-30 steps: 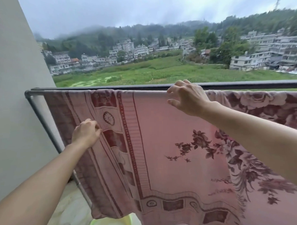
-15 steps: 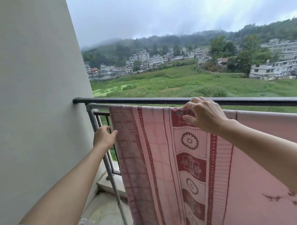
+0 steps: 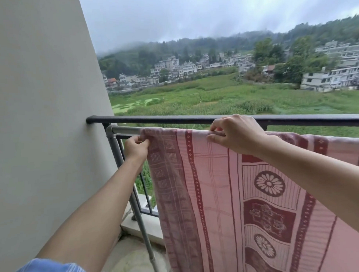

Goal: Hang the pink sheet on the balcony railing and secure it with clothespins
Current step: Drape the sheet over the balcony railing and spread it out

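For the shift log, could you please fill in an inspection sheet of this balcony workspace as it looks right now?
Surface: grey metal rail just inside the black balcony railing, both running off to the right.
Job's things: pink sheet draped over the grey rail, left edge short of the rail's corner; clothespins nothing seen.
Clutter: nothing seen.
Grips: left hand pinches the sheet's top left corner; right hand pinches the top fold at the rail.
Cables: nothing seen.
Surroundings: plain wall at left, concrete floor below, green field and houses beyond.
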Demonstrator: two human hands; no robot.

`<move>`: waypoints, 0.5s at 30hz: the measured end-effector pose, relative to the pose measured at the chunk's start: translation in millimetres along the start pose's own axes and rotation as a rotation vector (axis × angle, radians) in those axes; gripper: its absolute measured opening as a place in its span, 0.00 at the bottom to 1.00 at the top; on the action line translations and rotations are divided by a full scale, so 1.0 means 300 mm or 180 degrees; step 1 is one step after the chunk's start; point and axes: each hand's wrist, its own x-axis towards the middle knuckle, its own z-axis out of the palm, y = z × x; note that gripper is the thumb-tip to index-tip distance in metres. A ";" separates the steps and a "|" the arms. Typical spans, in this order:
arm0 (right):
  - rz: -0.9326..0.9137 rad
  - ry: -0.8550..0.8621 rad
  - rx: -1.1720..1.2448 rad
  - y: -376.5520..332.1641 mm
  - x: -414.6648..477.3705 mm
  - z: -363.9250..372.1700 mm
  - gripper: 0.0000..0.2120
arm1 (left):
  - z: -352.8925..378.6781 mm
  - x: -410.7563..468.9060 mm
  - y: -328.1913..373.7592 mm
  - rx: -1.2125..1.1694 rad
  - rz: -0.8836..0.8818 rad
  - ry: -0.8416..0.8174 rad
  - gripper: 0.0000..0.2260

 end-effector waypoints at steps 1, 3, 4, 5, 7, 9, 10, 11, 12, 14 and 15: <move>0.0007 -0.0019 0.0009 -0.012 0.014 0.010 0.15 | -0.018 0.014 -0.008 -0.0026 0.0122 0.0112 0.10; 0.0049 -0.0049 0.0024 -0.033 0.037 0.023 0.15 | -0.077 0.050 -0.013 -0.0116 0.0361 0.0314 0.12; 0.0096 -0.0035 0.0039 -0.045 0.048 0.027 0.15 | -0.115 0.080 -0.013 -0.0100 0.0456 0.0415 0.12; 0.0146 -0.0009 0.0044 -0.058 0.059 0.032 0.15 | -0.157 0.118 -0.015 -0.0067 0.0496 0.0539 0.12; 0.0240 0.0044 0.0000 -0.089 0.081 0.045 0.14 | -0.249 0.207 -0.028 -0.0018 0.0497 0.0832 0.13; 0.0334 0.0112 -0.0053 -0.132 0.099 0.065 0.12 | -0.337 0.286 -0.058 -0.0007 0.0449 0.1001 0.13; 0.0374 0.0173 -0.0065 -0.160 0.110 0.079 0.10 | -0.375 0.317 -0.079 -0.0007 0.0414 0.1002 0.11; 0.0415 0.0250 -0.0066 -0.189 0.123 0.092 0.09 | -0.406 0.342 -0.099 0.0000 0.0369 0.0957 0.10; 0.0471 0.0328 -0.0072 -0.221 0.139 0.107 0.08 | -0.427 0.364 -0.116 -0.0015 0.0306 0.0875 0.11; 0.0631 0.0468 -0.0138 -0.286 0.170 0.132 0.08 | -0.453 0.392 -0.125 -0.0162 0.0152 0.0663 0.13; 0.0746 0.0543 -0.0176 -0.310 0.183 0.141 0.07 | -0.464 0.406 -0.116 -0.0435 -0.0001 0.0420 0.13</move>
